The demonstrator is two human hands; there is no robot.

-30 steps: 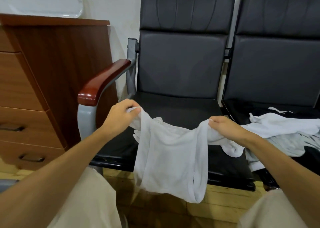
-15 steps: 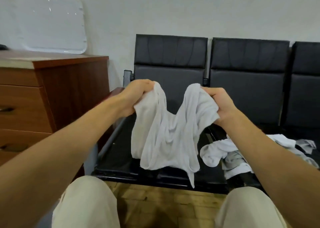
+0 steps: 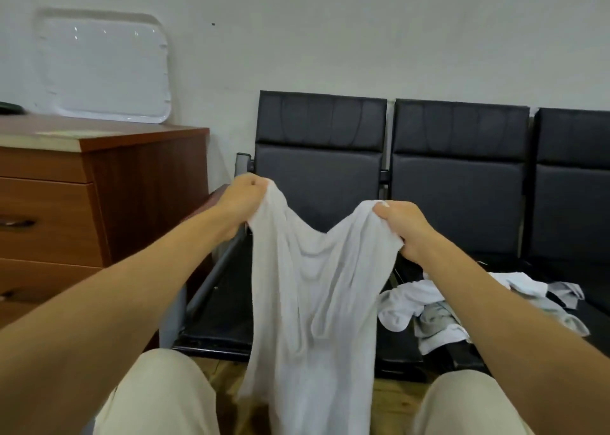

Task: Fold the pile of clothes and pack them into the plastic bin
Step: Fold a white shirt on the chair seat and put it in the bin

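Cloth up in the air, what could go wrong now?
1. The cloth hangs low over the floor, so its bottom end may drag there and get dirty.
2. The left hand and right hand grip only bunched top corners and the middle sags, so the fold may come out crooked.
3. The pile lies loose right beside it; a swing of the cloth might pull pieces off.

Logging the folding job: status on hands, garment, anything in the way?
Left hand and right hand grip white garment, held up. Clothes pile on chair seat. No bin in view.
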